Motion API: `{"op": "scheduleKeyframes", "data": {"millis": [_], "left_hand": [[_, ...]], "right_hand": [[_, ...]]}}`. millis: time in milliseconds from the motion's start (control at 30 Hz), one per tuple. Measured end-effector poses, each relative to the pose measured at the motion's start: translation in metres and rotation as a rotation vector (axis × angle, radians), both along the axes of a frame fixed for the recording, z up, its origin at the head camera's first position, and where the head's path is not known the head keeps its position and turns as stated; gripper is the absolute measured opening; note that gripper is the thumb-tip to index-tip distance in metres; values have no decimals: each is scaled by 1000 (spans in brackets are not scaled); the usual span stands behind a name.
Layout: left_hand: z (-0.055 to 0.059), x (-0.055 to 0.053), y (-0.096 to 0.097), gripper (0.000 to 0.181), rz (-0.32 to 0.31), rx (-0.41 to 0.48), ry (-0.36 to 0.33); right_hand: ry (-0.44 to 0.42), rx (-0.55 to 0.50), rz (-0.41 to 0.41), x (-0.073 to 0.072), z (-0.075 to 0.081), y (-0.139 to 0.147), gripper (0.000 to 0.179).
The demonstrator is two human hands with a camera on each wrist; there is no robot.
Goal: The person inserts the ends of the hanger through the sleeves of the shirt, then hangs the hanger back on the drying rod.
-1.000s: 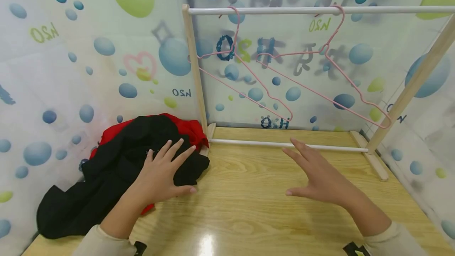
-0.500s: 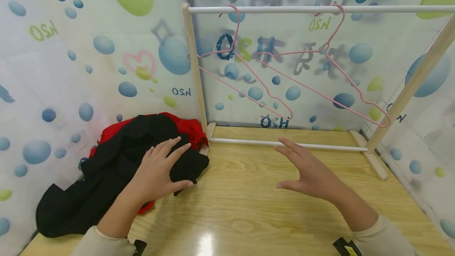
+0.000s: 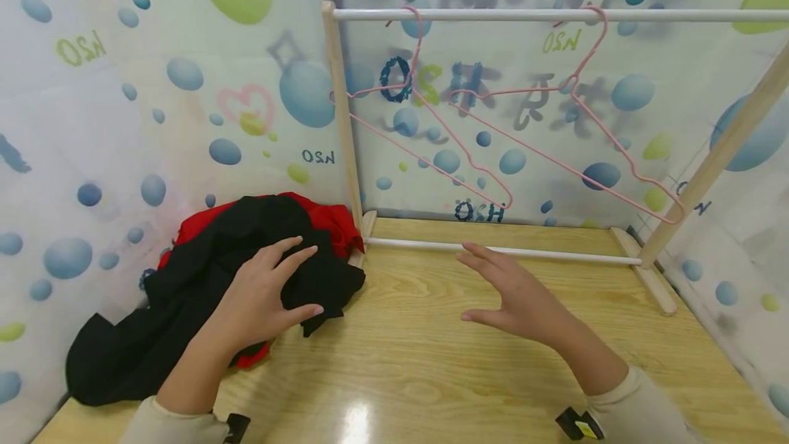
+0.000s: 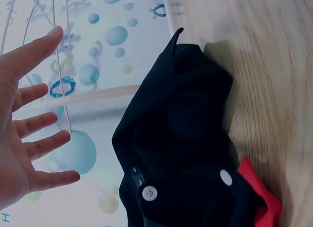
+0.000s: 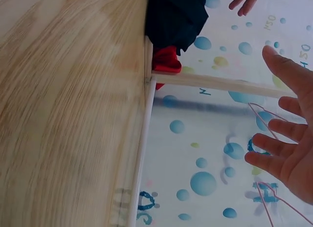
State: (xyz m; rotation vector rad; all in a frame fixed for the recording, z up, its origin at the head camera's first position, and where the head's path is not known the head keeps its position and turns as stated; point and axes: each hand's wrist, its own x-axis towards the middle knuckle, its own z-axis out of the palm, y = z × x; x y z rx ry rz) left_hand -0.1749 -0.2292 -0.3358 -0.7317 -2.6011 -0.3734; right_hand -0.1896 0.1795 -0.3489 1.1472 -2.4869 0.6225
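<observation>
A black garment with white buttons (image 4: 171,104) lies crumpled on the left of the table, over a red garment (image 3: 337,225). My left hand (image 3: 255,297) hovers in front of this pile in the head view, its fingers spread and holding nothing. Whether it touches the cloth there is hard to judge, but the left wrist view shows the palm apart from it. Over the middle of the table, my right hand (image 3: 520,300) is also in the air, fingers extended and thumb apart. Two pink hangers (image 3: 468,156) hang bare from the rack beyond the hands.
A clothes rack with wooden posts (image 3: 345,122) and a white top rail (image 3: 493,15) stands at the back of the wooden table (image 3: 394,362). Its low white bar (image 3: 431,245) crosses just above the tabletop. Patterned sheeting (image 3: 154,88) encloses the back and sides.
Both hands have drifted left through the air, the right one a little farther. The garments and hangers stay where they were; the head view has shifted slightly.
</observation>
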Motion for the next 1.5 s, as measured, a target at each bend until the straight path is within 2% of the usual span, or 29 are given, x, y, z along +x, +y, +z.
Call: {"op": "scheduleKeyframes", "data": {"millis": [300, 533, 733, 933, 1100, 1500], "left_hand": [[1, 3, -16, 84, 9, 32, 68], [3, 6, -28, 80, 35, 51, 89], [6, 10, -38, 79, 84, 64, 74], [9, 13, -52, 80, 133, 81, 29], [10, 15, -64, 81, 163, 105, 19], [13, 15, -90, 81, 217, 133, -53]], "right_hand": [[-68, -4, 24, -3, 1, -24, 81], [-67, -14, 47, -7, -1, -42, 79], [-59, -28, 61, -13, -4, -59, 77], [-85, -65, 75, -16, -6, -77, 76], [-104, -53, 84, -20, -5, -94, 76], [-204, -30, 64, -31, -8, -131, 79]]}}
